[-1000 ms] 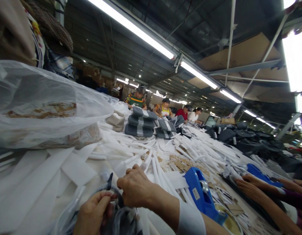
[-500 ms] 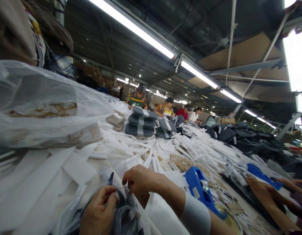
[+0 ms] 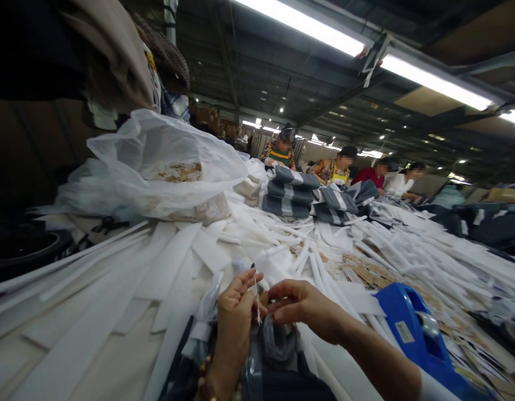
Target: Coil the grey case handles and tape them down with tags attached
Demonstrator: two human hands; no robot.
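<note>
My left hand is closed in a pinch on a thin white string, whose frayed, knotted end dangles below the fingers. Just to its right, my right hand has bent fingers with the tips at a small brown card tag, partly hidden between the two hands. Under both hands is a dark fabric item with clear plastic wrap bunched on top. A beaded bracelet circles my left wrist.
White foam strips spread over the table. A blue tape dispenser stands right of my right arm. Beyond are a clear plastic bag with brown scraps, stacked dark folded goods and several co-workers.
The view has swung left, so the scene sits further right. My hands have drawn level; the string, stretched between them earlier, now hangs from my left fingers.
</note>
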